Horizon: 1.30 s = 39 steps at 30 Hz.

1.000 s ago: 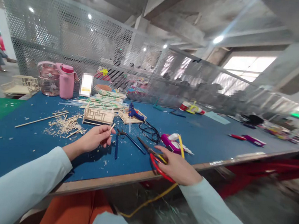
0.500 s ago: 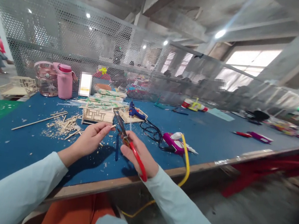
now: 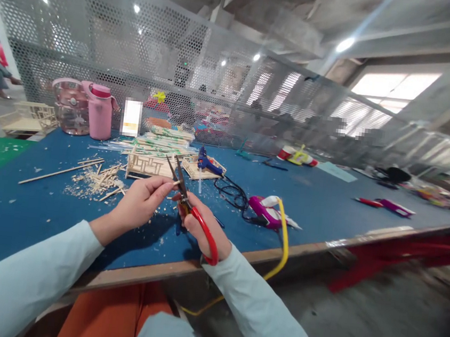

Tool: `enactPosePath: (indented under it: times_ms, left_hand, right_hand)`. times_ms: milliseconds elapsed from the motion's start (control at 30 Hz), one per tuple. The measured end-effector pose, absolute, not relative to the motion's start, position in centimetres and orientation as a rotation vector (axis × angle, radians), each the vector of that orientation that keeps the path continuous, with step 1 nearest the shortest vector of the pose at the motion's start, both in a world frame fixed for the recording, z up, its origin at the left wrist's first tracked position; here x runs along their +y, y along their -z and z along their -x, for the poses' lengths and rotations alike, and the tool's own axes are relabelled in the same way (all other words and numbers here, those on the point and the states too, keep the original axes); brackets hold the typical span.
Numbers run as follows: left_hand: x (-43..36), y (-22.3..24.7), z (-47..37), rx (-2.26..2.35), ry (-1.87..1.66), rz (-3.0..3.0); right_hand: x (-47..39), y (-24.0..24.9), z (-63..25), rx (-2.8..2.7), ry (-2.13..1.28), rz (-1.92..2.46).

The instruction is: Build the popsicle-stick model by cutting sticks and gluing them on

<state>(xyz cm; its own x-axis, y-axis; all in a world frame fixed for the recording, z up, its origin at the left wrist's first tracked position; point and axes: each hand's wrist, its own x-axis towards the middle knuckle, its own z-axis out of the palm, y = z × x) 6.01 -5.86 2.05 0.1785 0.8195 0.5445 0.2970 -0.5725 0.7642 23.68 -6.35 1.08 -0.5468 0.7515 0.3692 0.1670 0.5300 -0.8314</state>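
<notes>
Between thumb and fingers, my left hand pinches a short wooden stick, most of it hidden. My right hand is closed around red-handled scissors, whose blades are parted and point up and away. The stick's end lies at the blades. Just behind stands a small wooden stick model, with a flat stick frame to its right. A blue glue gun rests on that frame. Left of my hands lies a pile of cut stick pieces.
Packs of sticks, a pink bottle and a clear jug stand at the back. A purple glue gun with a yellow cord lies right, near the table edge. A mesh partition runs behind the table.
The scissors' blades have opened wider and moved to the stick in my left hand. My hands have come closer together, and the view has shifted slightly.
</notes>
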Motion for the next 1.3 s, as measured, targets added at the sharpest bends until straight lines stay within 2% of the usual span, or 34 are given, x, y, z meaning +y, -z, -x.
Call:
enactPosePath:
  times_ms: [433,800,1100,1300]
  left_hand:
    - [-6.4,-2.5,-6.0,1.084,-1.357,-2.094]
    - [-6.4,-2.3,-6.0,1.000,-1.311,-2.060]
    - [-6.7,-2.2,-5.9,1.077,-1.342,-2.217]
    - [-6.9,-1.6,-6.5,0.941,-1.217,-2.298]
  right_hand:
    - [-6.6,-1.1,-23.7,-2.023,-0.946,0.758]
    - [-6.5,-1.4,-24.0,-2.019,-1.056,0.680]
    - [-7.1,-0.9,-22.1,-1.935,-0.618,0.959]
    - [-6.7,0.0,-21.8,-1.836,-0.571,0.994]
